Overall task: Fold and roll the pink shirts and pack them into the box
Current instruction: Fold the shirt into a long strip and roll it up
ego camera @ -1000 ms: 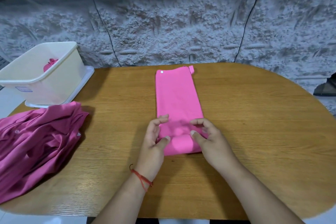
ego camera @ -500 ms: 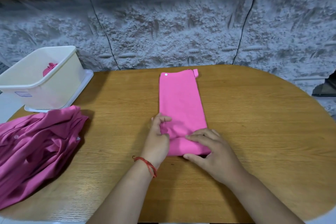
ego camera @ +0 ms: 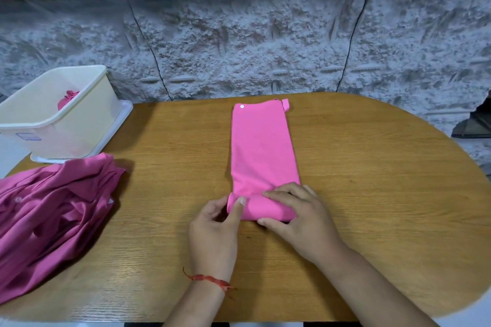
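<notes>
Only part of the scene can be made out. The heap of shirts (ego camera: 53, 215) at the table's (ego camera: 372, 194) left edge is cut off by the frame. The rolled shirt (ego camera: 67, 99) inside the box (ego camera: 53, 119) shows just its top above the wall. The lid (ego camera: 125, 114) under the box is mostly covered.

A blue-edged sticker (ego camera: 28, 137) on the box front is too small to read. A white button (ego camera: 241, 106) sits at the far corner of the pink shirt (ego camera: 263, 151), which lies mid-table as a long folded strip with its near end wound into a roll (ego camera: 261, 210).

The right hand (ego camera: 300, 218) grips that roll, fingers curled over the top and thumb under the front. The left hand (ego camera: 215, 228), with a red thread (ego camera: 210, 279) at the wrist, holds the roll's left end, thumb pressed on the front and fingers curled beside it.

Half a second ago the left fingers reached onto the flat fabric beyond the roll. They have since drawn back to its end, while the right hand stays across it.
</notes>
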The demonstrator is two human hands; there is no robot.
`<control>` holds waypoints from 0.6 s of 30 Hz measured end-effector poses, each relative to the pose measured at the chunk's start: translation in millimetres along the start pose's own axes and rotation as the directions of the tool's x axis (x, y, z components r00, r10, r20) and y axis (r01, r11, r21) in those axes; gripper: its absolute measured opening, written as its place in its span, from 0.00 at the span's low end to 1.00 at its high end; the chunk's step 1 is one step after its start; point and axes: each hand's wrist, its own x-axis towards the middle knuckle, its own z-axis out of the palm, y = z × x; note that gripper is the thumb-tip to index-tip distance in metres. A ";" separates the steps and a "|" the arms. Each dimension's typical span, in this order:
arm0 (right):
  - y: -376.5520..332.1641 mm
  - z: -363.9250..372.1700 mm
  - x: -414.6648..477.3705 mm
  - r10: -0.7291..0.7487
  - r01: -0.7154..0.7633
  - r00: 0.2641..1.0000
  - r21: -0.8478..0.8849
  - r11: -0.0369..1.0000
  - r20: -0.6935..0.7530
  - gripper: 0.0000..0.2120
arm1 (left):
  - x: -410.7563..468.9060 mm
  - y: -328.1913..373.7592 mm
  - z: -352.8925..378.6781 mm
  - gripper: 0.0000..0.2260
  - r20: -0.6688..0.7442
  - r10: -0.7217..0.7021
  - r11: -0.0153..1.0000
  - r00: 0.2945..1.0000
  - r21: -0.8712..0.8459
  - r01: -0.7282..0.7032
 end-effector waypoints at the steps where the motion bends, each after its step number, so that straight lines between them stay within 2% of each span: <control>1: -2.2 1.5 1.8 -0.004 0.004 1.000 -0.017 1.000 -0.015 0.25 | 0.6 1.3 0.3 0.02 -0.002 -0.014 1.000 1.000 -0.006 0.014; 5: -5.2 7.6 4.7 0.004 -0.006 0.999 -0.043 0.999 -0.051 0.24 | 5.8 0.5 -1.6 0.06 0.022 -0.028 1.000 0.999 0.008 0.028; 9: -0.1 2.3 7.1 -0.046 0.048 0.999 -0.072 0.996 0.027 0.27 | 18.1 -2.3 -9.3 0.10 0.096 -0.019 0.996 0.995 0.087 0.011; 11: 2.5 -5.8 7.0 -0.112 0.126 0.990 -0.176 0.976 0.090 0.29 | 25.5 -2.6 -14.0 0.11 0.126 -0.031 0.993 0.992 0.115 0.017; 14: 3.5 -10.7 0.6 -0.222 0.265 0.963 -0.382 0.885 0.154 0.30 | 30.6 -0.8 -17.2 0.13 0.142 -0.034 0.974 0.989 0.226 0.001; 16: 4.8 -12.2 -5.6 -0.206 0.247 0.967 -0.338 0.908 0.151 0.29 | 32.6 0.4 -18.5 0.14 0.159 -0.030 0.960 0.987 0.281 -0.016; 18: 6.5 -17.3 -5.7 -0.159 0.192 0.972 -0.195 0.962 0.172 0.28 | 34.6 2.8 -21.3 0.14 0.182 -0.036 0.951 0.983 0.308 -0.022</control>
